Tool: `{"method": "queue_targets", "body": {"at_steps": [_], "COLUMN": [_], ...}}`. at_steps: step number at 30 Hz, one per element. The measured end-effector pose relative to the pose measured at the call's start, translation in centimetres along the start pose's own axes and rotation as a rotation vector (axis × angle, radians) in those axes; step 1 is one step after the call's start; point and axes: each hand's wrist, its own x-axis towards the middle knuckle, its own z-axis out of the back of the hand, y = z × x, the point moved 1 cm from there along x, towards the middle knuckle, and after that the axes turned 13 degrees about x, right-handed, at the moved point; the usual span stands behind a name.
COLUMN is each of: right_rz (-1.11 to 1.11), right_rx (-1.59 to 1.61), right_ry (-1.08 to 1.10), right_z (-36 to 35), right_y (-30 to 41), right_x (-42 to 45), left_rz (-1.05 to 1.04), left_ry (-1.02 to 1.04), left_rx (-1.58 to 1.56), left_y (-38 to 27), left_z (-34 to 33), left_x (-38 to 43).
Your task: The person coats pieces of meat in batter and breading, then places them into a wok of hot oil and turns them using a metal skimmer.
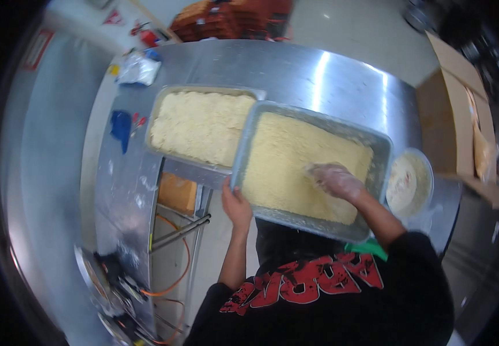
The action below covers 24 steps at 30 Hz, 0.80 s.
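A large grey tub (314, 111) holds a pale yellow, crumbly or floury mass (292, 160). My left hand (237, 207) grips the tub's near left edge. Over the right part of the mass is my right hand (336, 179), coated in pale flour or dough; its fingers are blurred, and whether they hold anything cannot be told. Left of the tub, touching or nearly touching it, lies a metal tray (156, 106) filled with lumpy, pale dough-like material (202, 127). A round bowl (426, 173) with whitish powder stands to the tub's right.
The steel table (292, 65) carries a plastic bag (139, 69), a blue cloth or tool (121, 127) and a red-handled tool (139, 123) at left. An open cardboard box (439, 125) stands right. Machines (106, 281) and an orange hose (189, 259) are at lower left.
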Motion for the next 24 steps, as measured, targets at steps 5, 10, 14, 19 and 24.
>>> {"method": "queue_targets", "body": {"at_steps": [5,10,14,19,24], "right_rz": [-0.146,-0.378,-0.283,0.374,0.083], "right_rx": [-0.272,-0.465,-0.552,0.420,1.246], "right_ry": [-0.308,-0.284,-0.229,-0.464,0.140], "right_z": [1.1,-1.9,-5.5,-24.9,-52.9], "right_y": [1.8,0.8,12.1,21.6,43.1], "right_x": [-0.3,-5.2,-4.8,1.3,1.9], "left_rz": [-0.027,-0.267,-0.321,-0.325,0.066], "left_ry": [0.071,0.007,0.632,0.116,-0.245], "left_rx": [0.004,-0.091,-0.466,-0.522,-0.552], "left_y": [1.3,-1.2,1.5,12.2,31.9], "left_z": [0.1,8.4,17.6,25.2,34.4], "left_x": [0.2,-2.1,-7.3,-17.5,-25.1]}}
